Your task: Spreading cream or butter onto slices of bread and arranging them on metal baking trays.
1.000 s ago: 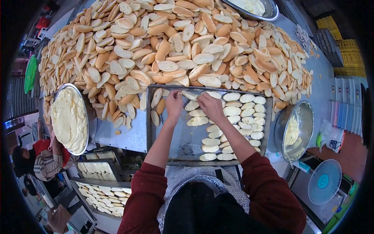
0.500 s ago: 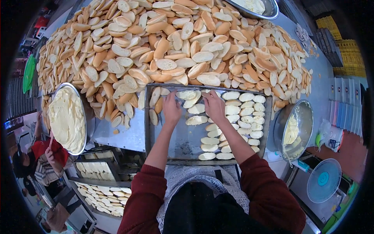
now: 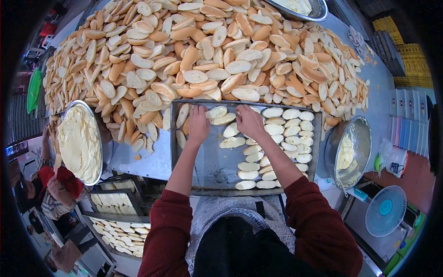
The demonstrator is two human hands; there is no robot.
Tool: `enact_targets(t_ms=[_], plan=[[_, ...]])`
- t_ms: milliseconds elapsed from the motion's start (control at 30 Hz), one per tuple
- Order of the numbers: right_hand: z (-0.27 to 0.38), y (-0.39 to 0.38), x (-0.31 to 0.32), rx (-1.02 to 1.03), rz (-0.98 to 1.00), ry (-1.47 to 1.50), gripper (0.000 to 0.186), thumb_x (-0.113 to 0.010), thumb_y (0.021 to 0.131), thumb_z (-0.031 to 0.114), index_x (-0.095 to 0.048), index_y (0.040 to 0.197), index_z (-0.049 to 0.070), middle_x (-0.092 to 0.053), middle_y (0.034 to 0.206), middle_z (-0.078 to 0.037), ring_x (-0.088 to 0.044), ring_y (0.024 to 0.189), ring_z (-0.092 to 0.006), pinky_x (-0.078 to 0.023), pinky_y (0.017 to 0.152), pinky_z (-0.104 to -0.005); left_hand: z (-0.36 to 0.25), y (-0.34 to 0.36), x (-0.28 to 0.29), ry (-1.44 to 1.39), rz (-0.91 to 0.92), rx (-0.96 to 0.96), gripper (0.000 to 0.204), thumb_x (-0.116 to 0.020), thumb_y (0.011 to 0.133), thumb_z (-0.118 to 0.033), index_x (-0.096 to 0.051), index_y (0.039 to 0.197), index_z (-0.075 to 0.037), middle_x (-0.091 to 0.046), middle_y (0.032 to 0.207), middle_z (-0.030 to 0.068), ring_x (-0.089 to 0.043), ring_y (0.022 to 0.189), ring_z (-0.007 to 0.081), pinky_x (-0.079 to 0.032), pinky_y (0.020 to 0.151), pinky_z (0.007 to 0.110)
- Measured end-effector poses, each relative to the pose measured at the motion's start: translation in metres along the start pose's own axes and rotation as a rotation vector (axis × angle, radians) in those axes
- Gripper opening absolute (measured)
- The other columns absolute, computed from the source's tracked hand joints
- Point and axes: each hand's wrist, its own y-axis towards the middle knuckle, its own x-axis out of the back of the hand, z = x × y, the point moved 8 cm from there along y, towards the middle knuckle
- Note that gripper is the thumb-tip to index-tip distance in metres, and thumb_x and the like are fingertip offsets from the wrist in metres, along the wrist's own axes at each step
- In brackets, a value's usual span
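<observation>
Both my hands work over the far part of a dark metal tray (image 3: 217,159). My left hand (image 3: 199,125) is at the tray's far edge beside plain bread slices (image 3: 183,115); its fingers are closed and bent downward, and what they hold is hidden. My right hand (image 3: 249,123) has curled fingers near the far edge, its grip also hidden. Between the hands lie two cream-coated bread slices (image 3: 223,119), one partly over the other. Nearer me are more coated slices (image 3: 232,142). Rows of cream-coated slices fill the tray's right side.
Beyond the tray rises a large heap of bread slices (image 3: 194,55). A bowl heaped with cream (image 3: 79,143) stands left, a metal bowl with less cream (image 3: 345,154) right. Filled trays (image 3: 117,235) sit lower left. A fan (image 3: 386,211) stands at right; another person's hand (image 3: 60,191) shows far left.
My left hand has shifted slightly left, over the plain slices. My right hand has moved a little left. The two coated slices between them now lie more nearly parallel.
</observation>
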Motion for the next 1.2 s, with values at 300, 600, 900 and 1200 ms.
enact_targets(t_ms=[300, 600, 900, 1200], plan=[[0.003, 0.002, -0.012, 0.039, 0.079, -0.052, 0.03, -0.065, 0.078, 0.02, -0.064, 0.104, 0.005, -0.062, 0.096, -0.012, -0.062, 0.088, -0.0308, -0.049, 0.078, -0.0424, -0.007, 0.011, -0.002, 0.023, 0.023, -0.007, 0.041, -0.066, 0.07, 0.005, -0.048, 0.106, -0.003, -0.049, 0.106, 0.0175, -0.047, 0.102, 0.0376, -0.04, 0.088, 0.045], [0.007, -0.003, -0.014, -0.023, 0.2, -0.014, 0.035, -0.072, 0.076, 0.026, -0.064, 0.102, 0.003, -0.06, 0.099, -0.012, -0.062, 0.091, -0.0326, -0.049, 0.079, -0.0427, -0.006, 0.011, -0.004, -0.056, -0.036, 0.025, 0.038, -0.06, 0.07, 0.009, -0.049, 0.104, -0.001, -0.048, 0.104, 0.0194, -0.05, 0.1, 0.0395, -0.043, 0.086, 0.046], [-0.009, -0.002, -0.001, 0.068, 0.0, -0.124, 0.035, -0.072, 0.074, 0.015, -0.063, 0.106, 0.007, -0.062, 0.099, -0.01, -0.063, 0.087, -0.0299, -0.049, 0.075, -0.0415, 0.01, -0.02, -0.004, -0.243, -0.138, 0.231, 0.035, -0.05, 0.076, 0.01, -0.051, 0.11, 0.002, -0.056, 0.103, 0.0221, -0.054, 0.097, 0.0395, -0.044, 0.084, 0.046], [-0.031, -0.028, 0.0, -0.114, -0.081, -0.055, 0.038, -0.074, 0.073, 0.02, -0.064, 0.107, 0.007, -0.063, 0.091, -0.011, -0.063, 0.082, -0.0297, -0.05, 0.07, -0.0416, -0.016, -0.015, -0.016, -0.354, 0.013, 0.209, 0.046, -0.043, 0.072, 0.014, -0.053, 0.115, 0.003, -0.058, 0.109, 0.0226, -0.056, 0.098, 0.0369, -0.045, 0.086, 0.041]])
